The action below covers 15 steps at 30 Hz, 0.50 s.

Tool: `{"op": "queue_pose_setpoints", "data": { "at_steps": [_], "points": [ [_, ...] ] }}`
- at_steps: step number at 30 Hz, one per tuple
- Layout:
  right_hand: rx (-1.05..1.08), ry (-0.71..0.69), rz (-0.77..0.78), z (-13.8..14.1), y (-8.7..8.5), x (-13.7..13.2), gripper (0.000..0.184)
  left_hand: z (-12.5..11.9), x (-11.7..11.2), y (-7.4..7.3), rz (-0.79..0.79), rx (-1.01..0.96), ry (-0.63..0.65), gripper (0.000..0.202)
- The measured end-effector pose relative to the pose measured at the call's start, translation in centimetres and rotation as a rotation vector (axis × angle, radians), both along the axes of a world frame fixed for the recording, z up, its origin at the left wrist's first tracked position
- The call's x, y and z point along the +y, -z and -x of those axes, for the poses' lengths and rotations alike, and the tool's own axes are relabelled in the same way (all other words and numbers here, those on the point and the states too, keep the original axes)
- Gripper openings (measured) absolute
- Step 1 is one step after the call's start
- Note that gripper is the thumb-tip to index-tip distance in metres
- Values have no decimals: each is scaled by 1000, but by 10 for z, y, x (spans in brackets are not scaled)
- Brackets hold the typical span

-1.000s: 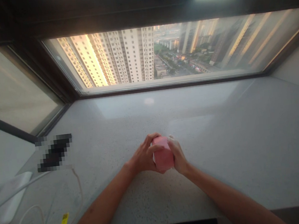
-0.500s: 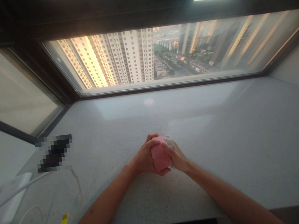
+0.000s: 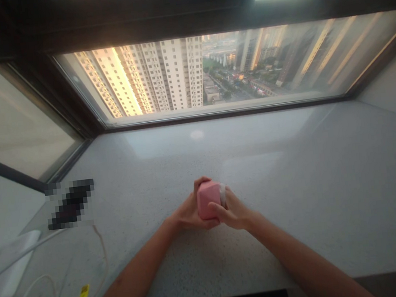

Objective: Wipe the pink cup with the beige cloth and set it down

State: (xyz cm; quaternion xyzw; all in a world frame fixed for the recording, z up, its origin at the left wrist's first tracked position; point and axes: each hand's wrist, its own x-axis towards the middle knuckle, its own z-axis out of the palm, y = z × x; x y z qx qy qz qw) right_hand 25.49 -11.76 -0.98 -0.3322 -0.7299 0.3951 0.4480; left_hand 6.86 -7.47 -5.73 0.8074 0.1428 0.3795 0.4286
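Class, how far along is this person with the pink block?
Done: nothing looks finished yet. In hand: the pink block, gripped by the left hand and right hand together. Left: a white strip shows at its right side; what it is, I cannot tell.

The left forearm (image 3: 134, 277) and right forearm (image 3: 302, 260) are reaching in from the lower corners of the view, angling toward each other above the counter's front edge (image 3: 214, 287). The left hand (image 3: 190, 214) is curling its fingers (image 3: 198, 184) upward from the left side, while the right hand (image 3: 234, 214) is pressing in from the right, its thumb (image 3: 216, 208) lying inward. Both wrists are bending gently as the hands are clasping close together.
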Motion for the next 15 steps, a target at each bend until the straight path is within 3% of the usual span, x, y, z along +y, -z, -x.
{"op": "queue_pose_setpoints", "data": {
  "at_steps": [4, 8, 12, 15],
  "points": [
    [-47, 27, -67, 2, -2, -1, 45, 2, 0, -3, 93, 51, 50, 102],
    [58, 88, 60, 5, -4, -2, 49, 4, 3, -2, 115, 29, -5, 113],
    [331, 109, 371, 5, 1, 3, 48, 4, 8, -3, -231, 7, -134, 145],
    [531, 159, 581, 6, 9, 9, 52, 2, 10, -2, -481, 64, -187, 152]
  ]
}}
